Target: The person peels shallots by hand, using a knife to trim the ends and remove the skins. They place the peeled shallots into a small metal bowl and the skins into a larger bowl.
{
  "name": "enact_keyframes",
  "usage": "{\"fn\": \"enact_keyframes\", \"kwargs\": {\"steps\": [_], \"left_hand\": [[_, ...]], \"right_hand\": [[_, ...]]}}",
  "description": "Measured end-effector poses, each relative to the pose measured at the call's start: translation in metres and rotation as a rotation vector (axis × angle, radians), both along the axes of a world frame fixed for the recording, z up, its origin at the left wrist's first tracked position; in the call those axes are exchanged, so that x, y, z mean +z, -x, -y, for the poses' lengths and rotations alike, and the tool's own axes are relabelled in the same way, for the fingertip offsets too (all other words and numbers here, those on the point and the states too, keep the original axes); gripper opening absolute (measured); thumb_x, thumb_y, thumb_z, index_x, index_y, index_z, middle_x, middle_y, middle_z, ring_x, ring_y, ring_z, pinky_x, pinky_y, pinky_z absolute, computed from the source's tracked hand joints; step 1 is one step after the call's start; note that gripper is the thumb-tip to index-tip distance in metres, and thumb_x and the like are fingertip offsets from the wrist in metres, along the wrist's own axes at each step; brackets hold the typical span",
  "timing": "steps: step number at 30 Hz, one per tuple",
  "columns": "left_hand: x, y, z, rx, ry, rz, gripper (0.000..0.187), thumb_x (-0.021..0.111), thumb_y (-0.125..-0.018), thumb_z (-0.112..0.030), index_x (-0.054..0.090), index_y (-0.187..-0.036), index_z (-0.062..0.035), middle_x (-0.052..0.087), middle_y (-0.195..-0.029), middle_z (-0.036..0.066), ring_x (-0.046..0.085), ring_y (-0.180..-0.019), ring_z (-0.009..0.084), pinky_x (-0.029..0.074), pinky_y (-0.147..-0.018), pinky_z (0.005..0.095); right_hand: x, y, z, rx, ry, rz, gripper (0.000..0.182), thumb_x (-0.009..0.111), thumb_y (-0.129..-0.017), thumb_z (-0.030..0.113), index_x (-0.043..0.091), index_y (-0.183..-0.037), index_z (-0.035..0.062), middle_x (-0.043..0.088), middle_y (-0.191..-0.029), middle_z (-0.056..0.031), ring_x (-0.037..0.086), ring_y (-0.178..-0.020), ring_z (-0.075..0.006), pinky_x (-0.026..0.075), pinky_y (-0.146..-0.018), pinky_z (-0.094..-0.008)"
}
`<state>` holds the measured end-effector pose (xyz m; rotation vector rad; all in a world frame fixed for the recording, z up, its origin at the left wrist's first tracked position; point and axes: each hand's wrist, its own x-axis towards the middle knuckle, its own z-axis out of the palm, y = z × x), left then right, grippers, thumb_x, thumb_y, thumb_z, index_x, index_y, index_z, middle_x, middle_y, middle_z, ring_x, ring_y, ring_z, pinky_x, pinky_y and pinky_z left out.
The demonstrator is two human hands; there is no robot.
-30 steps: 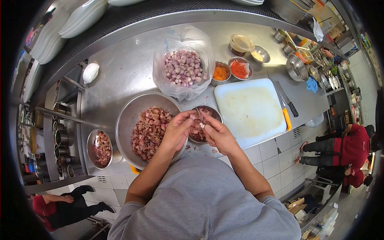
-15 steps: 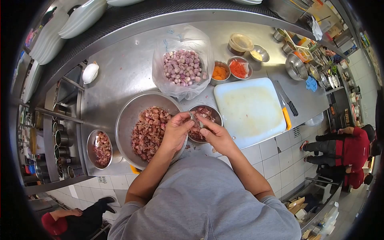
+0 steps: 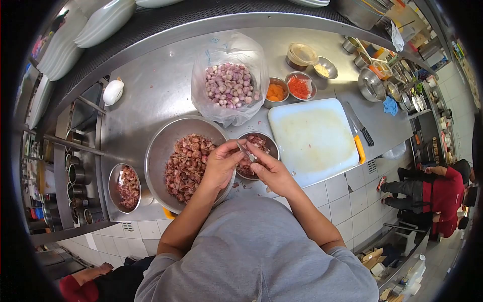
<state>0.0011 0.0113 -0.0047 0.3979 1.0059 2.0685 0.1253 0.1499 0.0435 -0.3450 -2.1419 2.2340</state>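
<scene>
Shifts barely since the earlier frame; pinches a slim piece (image 3: 245,150), perhaps a blade, closely between left hand (image 3: 219,164) and right hand (image 3: 274,176), axis 10-to-4 o'clock, above 9 o'clock of the small bowl (image 3: 275,146).

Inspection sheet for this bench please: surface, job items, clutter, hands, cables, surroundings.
Surface: steel table, scraps near its front edge.
Job's things: large bowl of reddish bulbs; smaller bowl beside it, partly hidden; clear bag of purple-white bulbs.
Clutter: knife right of the cutting board; blue cloth farther right.
Hands: left hand and right hand meet, fingertips closed on a small item, too small to identify.
Cables: nothing seen.
Surroundings: people in red tops, right and lower left; stacked plates, upper left.
</scene>
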Motion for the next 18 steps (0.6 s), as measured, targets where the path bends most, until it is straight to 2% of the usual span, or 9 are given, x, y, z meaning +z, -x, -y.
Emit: {"fn": "enact_keyframes", "kwargs": {"steps": [6, 8, 9, 11, 12, 14, 18], "left_hand": [[0.003, 0.001, 0.000, 0.007, 0.012, -0.040, 0.029, 0.062, -0.091, -0.004, 0.061, -0.120, -0.0003, 0.065, -0.104, 0.008, 0.064, -0.091, 0.0162, 0.053, -0.078, 0.0290], [0.003, 0.000, -0.002, 0.008, 0.023, -0.015, 0.028, 0.061, -0.092, -0.004, 0.061, -0.120, 0.0002, 0.066, -0.106, 0.009, 0.064, -0.093, 0.0168, 0.054, -0.078, 0.0295], [0.004, 0.000, -0.003, 0.002, 0.029, 0.027, 0.028, 0.060, -0.093, -0.004, 0.060, -0.120, 0.0004, 0.066, -0.108, 0.010, 0.065, -0.095, 0.0178, 0.055, -0.078, 0.0300], [0.005, 0.002, -0.004, -0.004, 0.036, 0.068, 0.028, 0.059, -0.094, -0.005, 0.060, -0.121, 0.0007, 0.065, -0.111, 0.011, 0.065, -0.097, 0.0187, 0.056, -0.078, 0.0306], [0.004, 0.005, -0.004, -0.022, 0.023, 0.103, 0.028, 0.056, -0.095, -0.006, 0.058, -0.122, 0.0012, 0.064, -0.114, 0.012, 0.065, -0.098, 0.0201, 0.056, -0.080, 0.0310], [0.002, 0.007, -0.005, -0.041, 0.012, 0.139, 0.029, 0.054, -0.097, -0.006, 0.057, -0.124, 0.0017, 0.063, -0.117, 0.014, 0.066, -0.099, 0.0215, 0.056, -0.081, 0.0314], [0.004, 0.007, -0.006, 0.036, -0.016, 0.235, 0.029, 0.053, -0.097, -0.009, 0.054, -0.125, -0.0006, 0.063, -0.116, 0.016, 0.067, -0.100, 0.0241, 0.058, -0.080, 0.0333]], "right_hand": [[0.005, 0.001, -0.001, -0.003, 0.019, 0.047, 0.048, 0.052, -0.099, 0.013, 0.039, -0.145, 0.0041, 0.045, -0.146, -0.0099, 0.040, -0.134, -0.0181, 0.028, -0.112, -0.0300], [-0.006, 0.002, -0.002, -0.054, 0.054, -0.048, 0.047, 0.051, -0.100, 0.013, 0.040, -0.146, 0.0087, 0.063, -0.118, -0.0053, 0.060, -0.104, -0.0127, 0.047, -0.090, -0.0247], [-0.008, 0.001, -0.003, -0.053, 0.054, -0.048, 0.047, 0.051, -0.100, 0.013, 0.040, -0.146, 0.0087, 0.063, -0.118, -0.0053, 0.060, -0.104, -0.0127, 0.047, -0.090, -0.0247], [-0.010, 0.000, -0.008, -0.053, 0.342, 0.100, 0.047, 0.051, -0.100, 0.014, 0.041, -0.146, 0.0151, 0.057, -0.080, 0.0030, 0.050, -0.063, -0.0042, 0.041, -0.055, -0.0186], [-0.010, 0.001, -0.006, -0.053, 0.343, 0.100, 0.047, 0.051, -0.100, 0.014, 0.041, -0.146, 0.0151, 0.057, -0.080, 0.0030, 0.050, -0.063, -0.0042, 0.041, -0.055, -0.0186], [-0.008, 0.004, -0.002, -0.150, 0.328, 0.095, 0.048, 0.050, -0.101, 0.015, 0.039, -0.147, 0.0201, 0.038, -0.065, 0.0080, 0.028, -0.049, -0.0014, 0.023, -0.044, -0.0185], [-0.013, 0.004, -0.005, -0.136, 0.331, 0.103, 0.053, 0.051, -0.101, 0.017, 0.032, -0.151, 0.0206, 0.042, -0.068, 0.0068, 0.034, -0.052, -0.0025, 0.028, -0.046, -0.0186]]}}
